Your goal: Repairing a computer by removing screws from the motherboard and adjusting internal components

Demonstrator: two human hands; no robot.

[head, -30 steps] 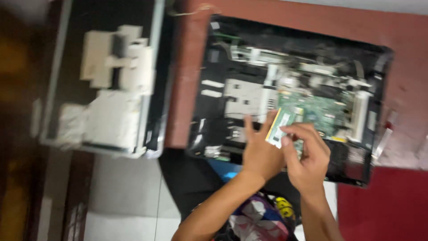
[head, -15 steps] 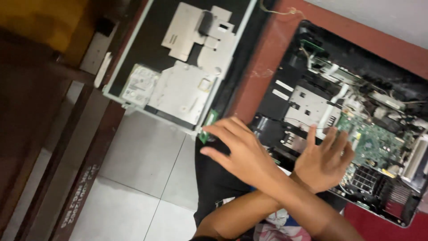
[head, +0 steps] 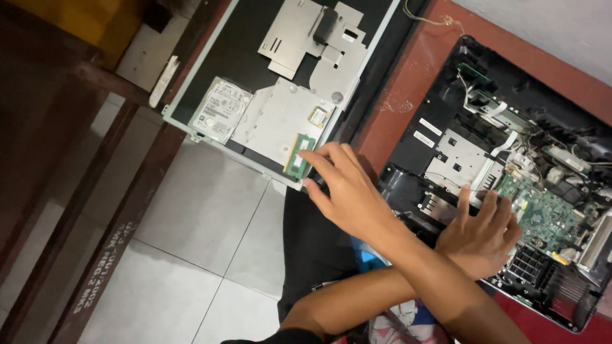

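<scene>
Opened computer chassis [head: 446,137] lies on a red-brown surface [head: 414,83], its green circuit board [head: 542,213] exposed in the half far from the panel described next. Beside the chassis, across a strip of bare surface, lies a detached dark back panel [head: 245,38] with grey metal shielding [head: 312,44]; a silver hard drive [head: 220,109] sits near its lower edge, and a flat grey optical drive [head: 277,121] lies just beside the hard drive, on the chassis side.

Arms crossed at the forearms. Right hand [head: 347,191] reaches over toward the panel, fingers extended and close together, fingertips [head: 310,156] touching or just at the end of a green memory module [head: 298,156]. Cannot tell whether it is pinched or only touched. Module lies on the corner of the optical drive nearest the chassis, flat, long axis running from the panel's lower edge up toward the shielding, the lower end nearest the fingertips.

Left hand [head: 478,232] rests flat on the chassis, fingers spread, next to the circuit board, holding nothing.

Beneath the panel's lower edge: pale tiled floor [head: 191,255]. Dark wooden beams [head: 83,210] run diagonally on the side of the panel away from the chassis.
</scene>
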